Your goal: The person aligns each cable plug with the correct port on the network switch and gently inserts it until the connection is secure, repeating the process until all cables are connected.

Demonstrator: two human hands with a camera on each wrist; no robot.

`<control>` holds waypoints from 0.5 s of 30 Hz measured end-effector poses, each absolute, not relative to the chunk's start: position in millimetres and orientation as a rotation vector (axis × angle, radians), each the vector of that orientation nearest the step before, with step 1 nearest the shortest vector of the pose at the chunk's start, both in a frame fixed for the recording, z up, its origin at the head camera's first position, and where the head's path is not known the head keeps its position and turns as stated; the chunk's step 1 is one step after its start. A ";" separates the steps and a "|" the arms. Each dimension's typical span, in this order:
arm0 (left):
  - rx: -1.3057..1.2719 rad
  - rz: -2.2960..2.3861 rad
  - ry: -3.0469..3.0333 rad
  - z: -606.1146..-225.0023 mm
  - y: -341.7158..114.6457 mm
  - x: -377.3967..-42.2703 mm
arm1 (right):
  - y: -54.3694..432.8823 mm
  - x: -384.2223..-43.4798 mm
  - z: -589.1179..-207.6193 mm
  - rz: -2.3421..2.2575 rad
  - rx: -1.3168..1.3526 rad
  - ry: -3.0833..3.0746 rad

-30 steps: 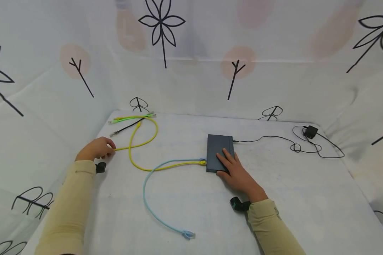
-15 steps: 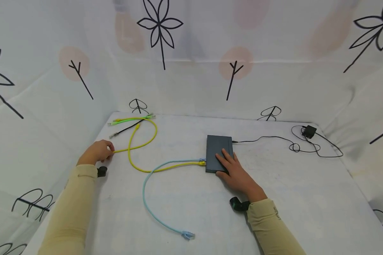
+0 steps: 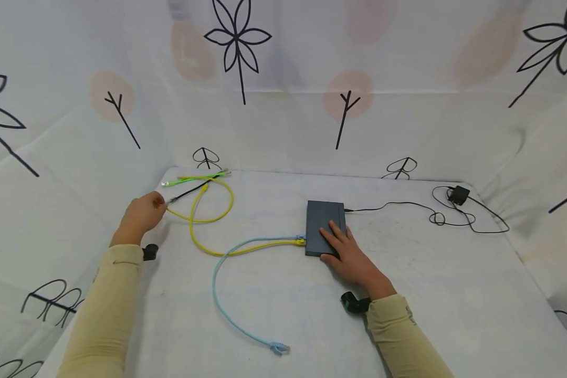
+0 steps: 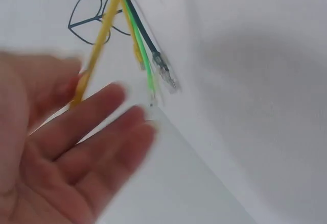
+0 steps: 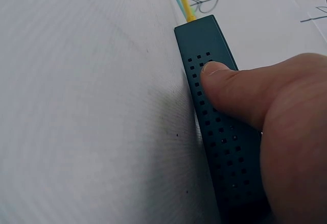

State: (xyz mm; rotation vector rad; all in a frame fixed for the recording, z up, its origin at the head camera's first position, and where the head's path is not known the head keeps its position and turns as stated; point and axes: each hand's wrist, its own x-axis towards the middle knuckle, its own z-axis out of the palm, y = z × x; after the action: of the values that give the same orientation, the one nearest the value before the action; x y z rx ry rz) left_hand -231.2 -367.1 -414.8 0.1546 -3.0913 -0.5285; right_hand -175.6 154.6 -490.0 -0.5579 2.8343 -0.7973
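Here's my left hand (image 3: 142, 214) pinching a yellow cable (image 4: 104, 31), just beside the black cable (image 3: 189, 191), while my right hand (image 3: 349, 260) rests, spread out, on the dark box (image 3: 315, 223).

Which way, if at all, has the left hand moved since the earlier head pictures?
Yes: the left hand has shifted up the picture, toward the far edge of the table, perhaps lifting.

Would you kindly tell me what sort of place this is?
Probably a screened-off tabletop work area: a white table, plant-printed sheeting behind it, and a dark box with a yellow cable plugged in.
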 end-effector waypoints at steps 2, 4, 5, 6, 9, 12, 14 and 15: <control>0.163 -0.572 -2.971 -412.8 -364.1 -230.0 | 155.5 -176.2 -490.5 -0.797 -0.570 2.840; 0.195 -0.629 -2.868 -410.7 -360.7 -229.0 | 156.3 -177.0 -491.4 -0.800 -0.573 2.839; 0.219 -0.652 -2.817 -409.8 -359.4 -229.1 | 156.7 -177.3 -491.9 -0.801 -0.574 2.838; 0.252 -0.682 -2.773 -408.9 -357.9 -229.4 | 157.2 -177.8 -492.3 -0.801 -0.578 2.836; 0.356 -0.851 -2.660 -407.0 -353.5 -232.4 | 158.2 -178.7 -493.0 -0.795 -0.570 2.833; 0.435 -1.247 -2.528 -408.7 -349.7 -238.5 | 159.1 -179.3 -493.6 -0.785 -0.563 2.847; 0.522 -1.568 -2.379 -411.5 -348.3 -242.6 | 159.2 -179.2 -493.8 -0.786 -0.565 2.849; 0.566 -1.730 -2.269 -412.9 -347.3 -244.3 | 159.0 -178.9 -493.8 -0.792 -0.566 2.847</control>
State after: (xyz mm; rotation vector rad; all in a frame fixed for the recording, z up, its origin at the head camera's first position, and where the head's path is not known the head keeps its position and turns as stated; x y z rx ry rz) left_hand -244.3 -347.3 -412.9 0.5657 -2.2687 -1.7296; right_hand -178.9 159.0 -493.8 -0.5657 2.8470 -0.7918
